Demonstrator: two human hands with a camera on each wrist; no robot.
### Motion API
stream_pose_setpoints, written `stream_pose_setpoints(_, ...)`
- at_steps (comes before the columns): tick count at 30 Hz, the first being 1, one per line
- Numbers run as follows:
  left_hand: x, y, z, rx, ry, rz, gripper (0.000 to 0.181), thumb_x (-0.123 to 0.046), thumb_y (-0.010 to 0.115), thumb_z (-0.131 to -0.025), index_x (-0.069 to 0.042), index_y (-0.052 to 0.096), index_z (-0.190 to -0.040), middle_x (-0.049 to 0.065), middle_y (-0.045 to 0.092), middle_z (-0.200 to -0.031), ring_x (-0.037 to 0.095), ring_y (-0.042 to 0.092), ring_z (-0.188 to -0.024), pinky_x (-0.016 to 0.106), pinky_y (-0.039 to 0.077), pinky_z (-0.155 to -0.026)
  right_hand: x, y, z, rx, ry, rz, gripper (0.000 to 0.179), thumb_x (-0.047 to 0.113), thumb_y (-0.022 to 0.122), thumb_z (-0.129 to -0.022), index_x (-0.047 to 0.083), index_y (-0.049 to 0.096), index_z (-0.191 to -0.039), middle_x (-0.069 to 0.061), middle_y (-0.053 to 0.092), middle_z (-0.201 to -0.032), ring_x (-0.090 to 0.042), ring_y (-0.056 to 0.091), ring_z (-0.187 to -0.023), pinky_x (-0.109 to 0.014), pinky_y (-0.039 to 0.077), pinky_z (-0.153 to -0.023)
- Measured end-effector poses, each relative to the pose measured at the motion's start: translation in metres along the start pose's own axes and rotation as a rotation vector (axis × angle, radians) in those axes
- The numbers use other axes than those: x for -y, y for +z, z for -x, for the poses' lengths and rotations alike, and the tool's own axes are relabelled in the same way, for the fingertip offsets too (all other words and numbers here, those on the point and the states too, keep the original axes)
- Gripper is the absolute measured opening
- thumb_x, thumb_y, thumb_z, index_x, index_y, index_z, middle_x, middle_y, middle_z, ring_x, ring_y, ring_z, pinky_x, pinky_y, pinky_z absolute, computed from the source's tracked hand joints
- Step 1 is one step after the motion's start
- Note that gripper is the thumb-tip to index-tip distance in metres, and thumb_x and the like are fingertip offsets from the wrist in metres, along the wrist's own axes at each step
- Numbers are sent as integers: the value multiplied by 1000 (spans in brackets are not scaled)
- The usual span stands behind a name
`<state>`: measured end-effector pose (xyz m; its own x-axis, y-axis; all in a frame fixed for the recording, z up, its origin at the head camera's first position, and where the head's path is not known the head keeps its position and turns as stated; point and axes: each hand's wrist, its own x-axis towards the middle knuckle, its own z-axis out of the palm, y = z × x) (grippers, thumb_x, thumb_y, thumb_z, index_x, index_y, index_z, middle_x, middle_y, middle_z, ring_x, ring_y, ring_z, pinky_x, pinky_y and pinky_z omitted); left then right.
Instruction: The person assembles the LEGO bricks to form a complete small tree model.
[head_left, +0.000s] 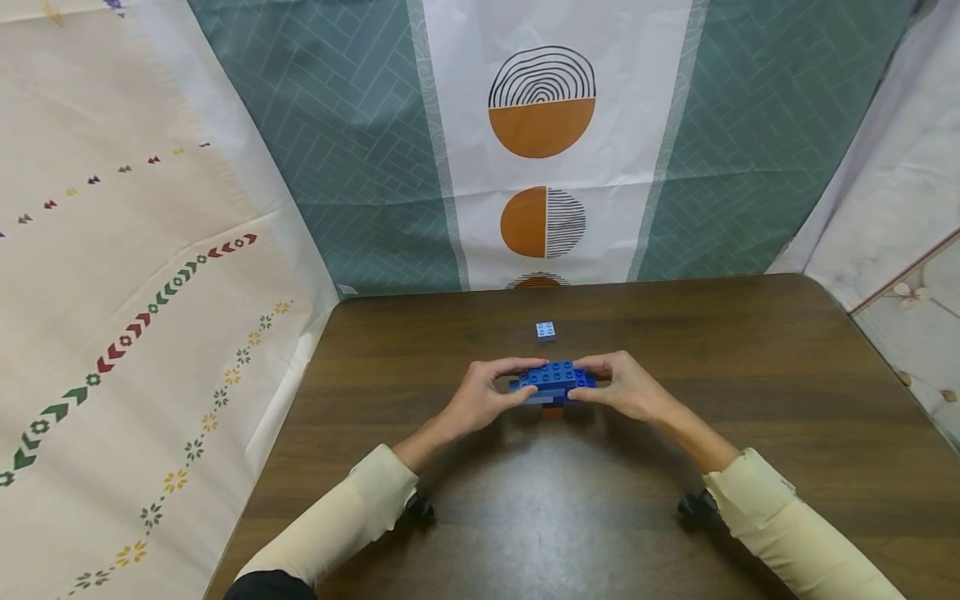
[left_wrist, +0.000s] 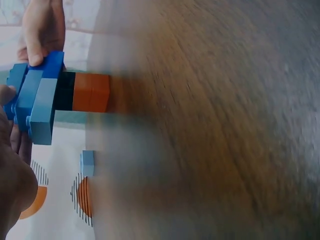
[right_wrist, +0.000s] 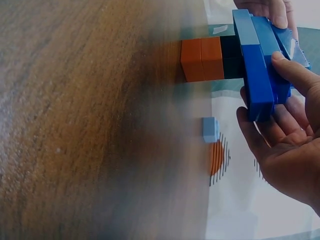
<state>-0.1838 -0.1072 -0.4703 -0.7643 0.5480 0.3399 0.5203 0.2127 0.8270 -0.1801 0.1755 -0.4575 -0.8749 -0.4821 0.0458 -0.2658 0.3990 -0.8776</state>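
A stack of toy building bricks stands on the table, wider at the top than below. Its upper layers are blue bricks [head_left: 551, 373], some lighter and some deeper blue. Beneath them the right wrist view shows a dark brick [right_wrist: 232, 57] and two orange bricks [right_wrist: 201, 59], forming a narrow column down to the tabletop. My left hand [head_left: 487, 390] pinches the left end of the blue layers, thumb on the near side. At the opposite end my right hand [head_left: 622, 385] grips them with its thumb in front and fingers behind.
A small light blue brick [head_left: 545, 332] sits alone behind the stack. The brown wooden table [head_left: 525, 517] has its far edge against a patterned cloth [head_left: 375, 150]. More cloth hangs on both sides.
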Motion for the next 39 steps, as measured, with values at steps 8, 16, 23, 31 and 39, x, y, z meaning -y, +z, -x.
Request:
stream_pose_setpoints(8,2,-3,-1,30,71,-69,40,-10,76,-100,-11,70,-140,5,73,-134,17,71,-113,44,59,-98,4,1,0,-14,-83,-3,52,14,83,-95,0,66,-141,-20,69,-136,-37,68,-123,-60,51,-105)
stream_pose_setpoints(16,0,-4,-3,38,97,-111,41,-10,77,-100,-11,70,-140,5,73,-134,16,72,-113,45,59,-98,15,5,1,-97,-172,-65,35,10,78,-97,5,75,-132,-14,74,-129,-33,70,-120,-36,60,-93)
stream_pose_setpoints(23,0,-5,-3,52,94,-107,41,-10,76,-100,-11,70,-140,7,74,-132,21,75,-108,42,61,-95,13,9,0,-134,-187,-20,31,8,80,-96,5,78,-127,-12,77,-122,-32,73,-114,-43,61,-91)
stream_pose_setpoints(31,-2,-7,-2,60,90,-104,42,-9,77,-100,-11,70,-141,7,74,-132,21,75,-107,43,61,-93,9,12,0,-139,-222,-17,34,6,81,-95,4,77,-128,-12,77,-123,-29,74,-111,-46,61,-91)
stream_pose_setpoints(39,-1,-6,-4,61,91,-117,42,-10,77,-100,-13,70,-141,7,74,-132,15,74,-108,43,61,-93,7,11,0,-150,-226,13,32,7,82,-94,6,78,-126,-11,78,-120,-28,74,-108,-43,62,-90)
